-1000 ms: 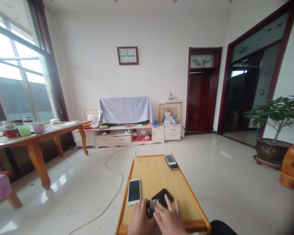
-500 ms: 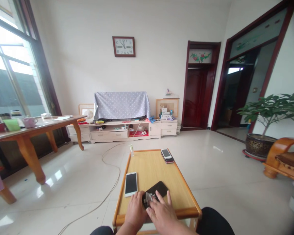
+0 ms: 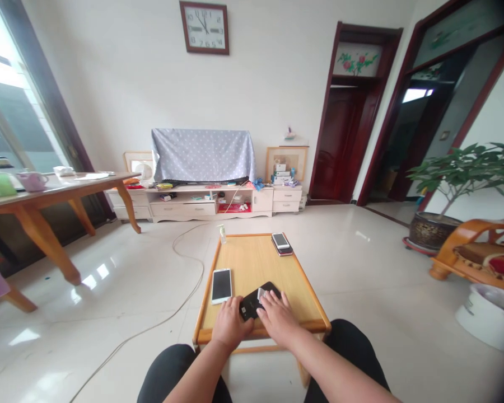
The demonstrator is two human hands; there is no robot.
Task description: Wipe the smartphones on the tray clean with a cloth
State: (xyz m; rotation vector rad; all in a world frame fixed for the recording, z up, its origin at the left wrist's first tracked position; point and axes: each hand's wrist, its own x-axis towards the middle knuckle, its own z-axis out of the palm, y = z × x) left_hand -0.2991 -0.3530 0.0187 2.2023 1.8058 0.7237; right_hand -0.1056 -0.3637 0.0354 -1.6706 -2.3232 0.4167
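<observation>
Both forearms extend forward from the lower frame, bare, converging toward the centre. Left hand (image 3: 229,324) lies palm down, fingers curled loosely, thumb toward the right hand. Right hand (image 3: 277,316) lies palm down, fingers spread flat and pointing forward. The hands sit just beside each other. Knees show below.

Home living room: wall clock (image 3: 204,27), TV cabinet (image 3: 201,202).
</observation>
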